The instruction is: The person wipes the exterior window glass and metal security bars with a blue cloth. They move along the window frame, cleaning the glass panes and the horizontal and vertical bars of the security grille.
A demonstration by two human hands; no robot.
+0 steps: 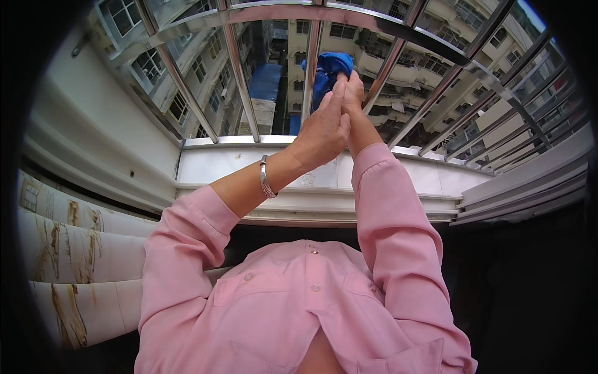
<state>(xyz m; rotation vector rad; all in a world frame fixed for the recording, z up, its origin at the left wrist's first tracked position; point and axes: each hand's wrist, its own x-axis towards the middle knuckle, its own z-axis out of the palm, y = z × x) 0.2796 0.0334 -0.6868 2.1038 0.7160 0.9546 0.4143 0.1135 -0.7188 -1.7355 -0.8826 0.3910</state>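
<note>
A blue cloth (331, 70) is bunched around an upright metal bar of the window guard (314, 51). My right hand (353, 91) grips the cloth on its right side, with the arm stretched out over the sill. My left hand (324, 124) lies against the right hand, fingers extended and close together, reaching up to the cloth's lower right edge; whether these fingertips press on the cloth cannot be told. A silver bracelet (265, 176) sits on the left wrist.
Shiny vertical bars and a curved horizontal rail (280, 14) stand before me, with buildings far below. A white tiled sill (215, 166) and window tracks (299, 201) lie between me and the bars. A patterned curtain (103, 252) hangs at left; a sliding frame (528, 182) is at right.
</note>
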